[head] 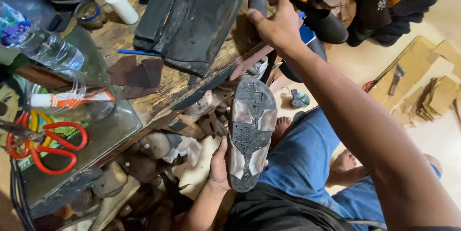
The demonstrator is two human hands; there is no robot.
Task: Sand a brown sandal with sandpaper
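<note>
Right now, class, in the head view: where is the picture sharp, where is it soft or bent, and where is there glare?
Head view: the shoe sole in the left hand is fairly sharp; the plastic bottle at the left edge looks soft and stretched; the floor at right is brightly lit and pale; under the bench is dark shadow.

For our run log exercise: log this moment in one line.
left hand: holds shoe sole-up | right hand: grips dark handle | workbench: scissors
</note>
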